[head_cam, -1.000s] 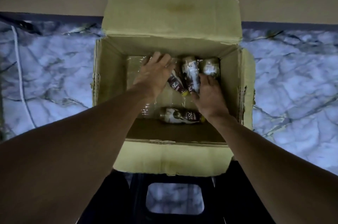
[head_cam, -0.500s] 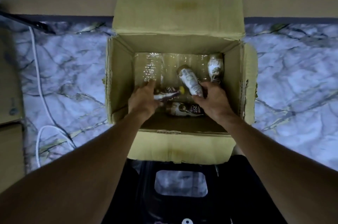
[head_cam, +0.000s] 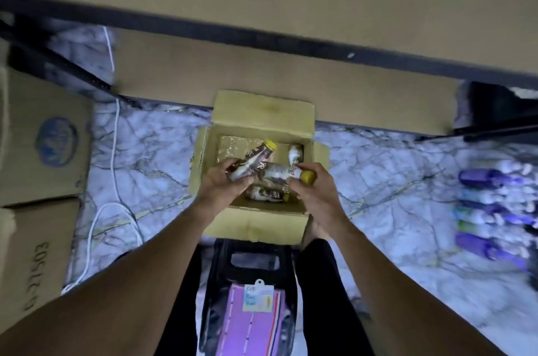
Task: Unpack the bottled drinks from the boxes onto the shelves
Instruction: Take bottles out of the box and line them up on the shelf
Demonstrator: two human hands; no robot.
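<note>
An open cardboard box (head_cam: 203, 160) sits on the marble floor below the shelf. My left hand (head_cam: 224, 184) grips a brown and white drink bottle (head_cam: 256, 160) with a yellow cap, held above the box and tilted up to the right. My right hand (head_cam: 311, 187) grips a second bottle (head_cam: 279, 173) near its yellow cap, lying sideways over the box. Two more bottles stay inside: one (head_cam: 266, 195) lying at the near side, one (head_cam: 295, 153) at the far right corner.
A brown shelf board (head_cam: 262, 79) with a dark metal frame runs above the box. Closed cartons (head_cam: 37, 137) stand at the left beside a white cable (head_cam: 115, 134). Purple and green bottles (head_cam: 489, 210) lie on the floor at right. A black stool (head_cam: 250, 262) is below me.
Both hands have lifted a bottle each out of the box. My head has pulled back and up, so the box looks smaller and the shelf, cartons and floor bottles have come into view.
</note>
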